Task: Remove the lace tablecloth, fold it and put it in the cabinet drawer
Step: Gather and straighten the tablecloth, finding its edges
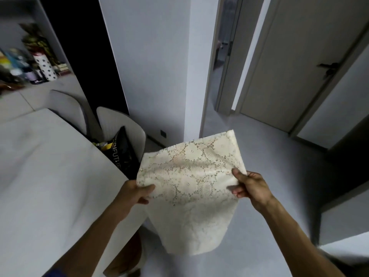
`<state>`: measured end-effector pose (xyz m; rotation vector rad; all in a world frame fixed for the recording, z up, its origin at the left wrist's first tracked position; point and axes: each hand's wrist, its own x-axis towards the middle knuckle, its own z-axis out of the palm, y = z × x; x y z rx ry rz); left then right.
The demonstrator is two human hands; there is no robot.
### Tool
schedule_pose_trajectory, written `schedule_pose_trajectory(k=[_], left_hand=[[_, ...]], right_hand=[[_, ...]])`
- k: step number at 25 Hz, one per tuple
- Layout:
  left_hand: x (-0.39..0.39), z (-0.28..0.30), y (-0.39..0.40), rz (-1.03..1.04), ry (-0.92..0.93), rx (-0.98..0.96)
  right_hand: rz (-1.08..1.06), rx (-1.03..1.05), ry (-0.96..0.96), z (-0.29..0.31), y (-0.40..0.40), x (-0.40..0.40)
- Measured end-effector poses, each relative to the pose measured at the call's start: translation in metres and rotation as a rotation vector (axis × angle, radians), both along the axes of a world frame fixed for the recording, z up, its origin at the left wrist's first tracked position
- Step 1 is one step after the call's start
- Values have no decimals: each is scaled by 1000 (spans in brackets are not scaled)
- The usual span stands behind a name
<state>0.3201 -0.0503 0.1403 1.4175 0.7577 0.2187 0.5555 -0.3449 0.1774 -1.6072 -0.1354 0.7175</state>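
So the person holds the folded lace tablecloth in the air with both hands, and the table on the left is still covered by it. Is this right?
Not quite. The head view shows the table bare; the lace tablecloth is completely off it. The rest holds: the cloth is folded and held in the air, the left hand gripping one side and the right hand the other.

Dim, soft indoor light; far-left shelf items [30, 62] are motion-blurred, and door frames [225, 56] bow from wide-angle distortion.
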Motion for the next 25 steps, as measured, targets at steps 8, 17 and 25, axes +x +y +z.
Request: schedule_pose_trajectory(k=[8,17,25], left_hand=[[-19,14,13,151,-70,-25],[-104,25,15,231,-94,-100],[-174,107,102,497,-155,-22]], right_hand=[[9,22,38,-4,12,-19],[97,135,-62,39,80,-43],[182,195,-55,107,158,-98]])
